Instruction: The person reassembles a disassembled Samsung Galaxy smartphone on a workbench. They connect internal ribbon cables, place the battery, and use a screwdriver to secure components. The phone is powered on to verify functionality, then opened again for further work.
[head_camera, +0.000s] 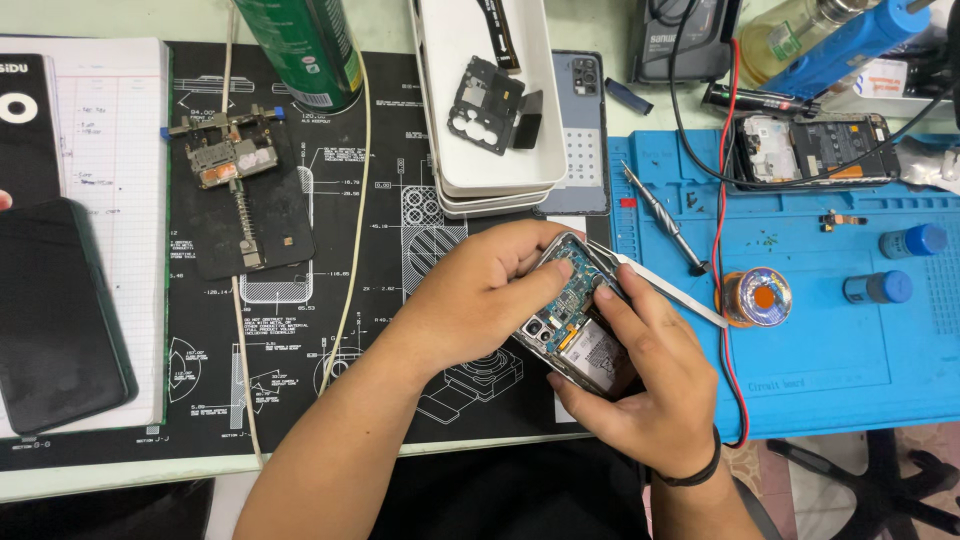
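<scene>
An opened phone (577, 330) with its back cover off shows a circuit board, camera modules and a silver battery. It is held tilted above the black work mat (380, 260). My left hand (480, 295) grips the phone's upper left side, with a finger pressing on the board. My right hand (645, 375) supports the phone from below and right, and its index finger touches the board near the top. White tweezers (665, 288) stick out from between my hands toward the right.
Stacked white trays (490, 100) hold a black phone frame part. A board clamp (235, 160), a green can (305, 45), a dark phone (60, 315) on a notebook sit left. The blue mat (800, 330) carries a screwdriver (665, 220), a solder reel (760, 297), small bottles, another opened phone (812, 150).
</scene>
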